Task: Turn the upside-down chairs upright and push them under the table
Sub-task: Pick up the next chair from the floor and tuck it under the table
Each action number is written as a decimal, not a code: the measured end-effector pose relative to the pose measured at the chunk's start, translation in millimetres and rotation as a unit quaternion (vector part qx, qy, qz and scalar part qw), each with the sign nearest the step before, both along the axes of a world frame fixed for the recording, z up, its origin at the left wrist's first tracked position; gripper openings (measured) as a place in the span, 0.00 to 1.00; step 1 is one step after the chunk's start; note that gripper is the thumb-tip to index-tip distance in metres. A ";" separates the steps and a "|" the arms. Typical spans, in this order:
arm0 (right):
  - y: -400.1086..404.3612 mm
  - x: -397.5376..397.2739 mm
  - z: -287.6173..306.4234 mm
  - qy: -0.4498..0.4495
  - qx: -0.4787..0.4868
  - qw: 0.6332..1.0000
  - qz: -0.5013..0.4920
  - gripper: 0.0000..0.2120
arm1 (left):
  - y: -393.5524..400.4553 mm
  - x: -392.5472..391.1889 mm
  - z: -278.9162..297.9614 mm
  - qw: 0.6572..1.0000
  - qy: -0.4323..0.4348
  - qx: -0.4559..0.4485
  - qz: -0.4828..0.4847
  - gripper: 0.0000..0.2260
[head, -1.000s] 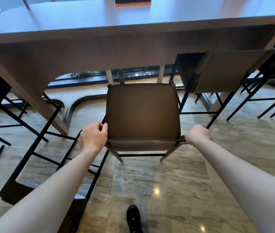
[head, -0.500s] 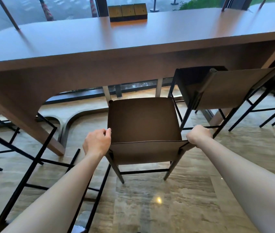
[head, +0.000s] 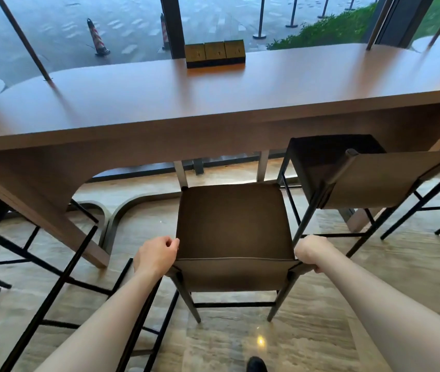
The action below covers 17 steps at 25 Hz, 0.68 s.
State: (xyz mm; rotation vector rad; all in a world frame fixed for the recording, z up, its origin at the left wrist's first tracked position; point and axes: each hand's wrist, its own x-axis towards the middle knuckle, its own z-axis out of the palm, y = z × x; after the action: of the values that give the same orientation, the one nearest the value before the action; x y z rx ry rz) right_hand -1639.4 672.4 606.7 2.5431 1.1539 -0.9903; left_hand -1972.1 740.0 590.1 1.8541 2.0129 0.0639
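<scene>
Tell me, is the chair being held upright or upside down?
Upright. The chair has its seat facing up and legs down on the floor, with the left hand and right hand gripping its sides.

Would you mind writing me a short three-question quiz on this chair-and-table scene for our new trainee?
1. True or false: the brown chair in front of the person stands upright on its legs.
2. Where does each hand hold that chair? A) on the front legs B) at the two rear corners of the seat C) on the table
3. Fill in: on the far edge of the tabletop sits a row of three ____ blocks.

Key
1. True.
2. B: the left hand grips the left rear corner and the right hand grips the right one.
3. Yellow-brown.
</scene>
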 end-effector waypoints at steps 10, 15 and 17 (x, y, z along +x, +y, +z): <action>33.6 39.4 -35.3 0.232 -0.249 0.932 -0.126 0.11 | 55.6 -5.6 0.8 0.868 -0.041 -0.465 0.170 0.22; 34.9 55.6 -83.2 0.335 -0.234 0.855 -0.319 0.12 | 76.3 -11.6 -37.8 0.789 -0.091 -0.568 0.217 0.13; 37.5 55.2 -94.4 0.345 -0.244 0.842 -0.335 0.14 | 81.6 -14.3 -50.1 0.764 -0.106 -0.597 0.222 0.13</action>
State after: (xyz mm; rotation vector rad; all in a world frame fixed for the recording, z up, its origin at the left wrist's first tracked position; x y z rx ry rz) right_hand -1584.3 709.9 512.3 2.1870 -0.0303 -2.1463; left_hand -1986.3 821.6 540.0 0.5169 1.5865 -0.6847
